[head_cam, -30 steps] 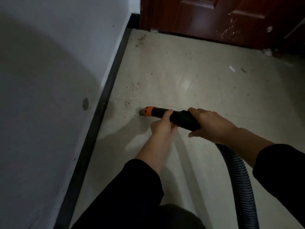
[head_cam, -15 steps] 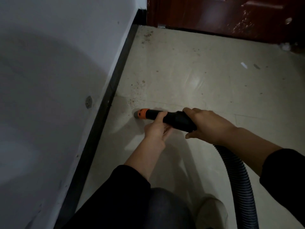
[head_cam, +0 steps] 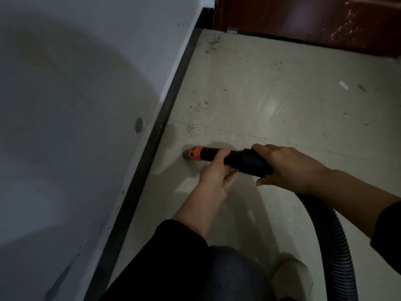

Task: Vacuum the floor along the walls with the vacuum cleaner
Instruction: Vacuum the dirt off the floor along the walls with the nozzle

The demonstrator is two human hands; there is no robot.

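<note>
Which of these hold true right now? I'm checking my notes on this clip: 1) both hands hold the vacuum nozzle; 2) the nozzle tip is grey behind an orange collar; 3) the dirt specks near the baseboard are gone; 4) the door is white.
1) True: the left hand and right hand both grip the black vacuum nozzle.
2) True: the grey tip sits ahead of the orange collar.
3) False: dirt specks lie beyond the tip, near the black baseboard.
4) False: the door is dark reddish-brown.
</note>
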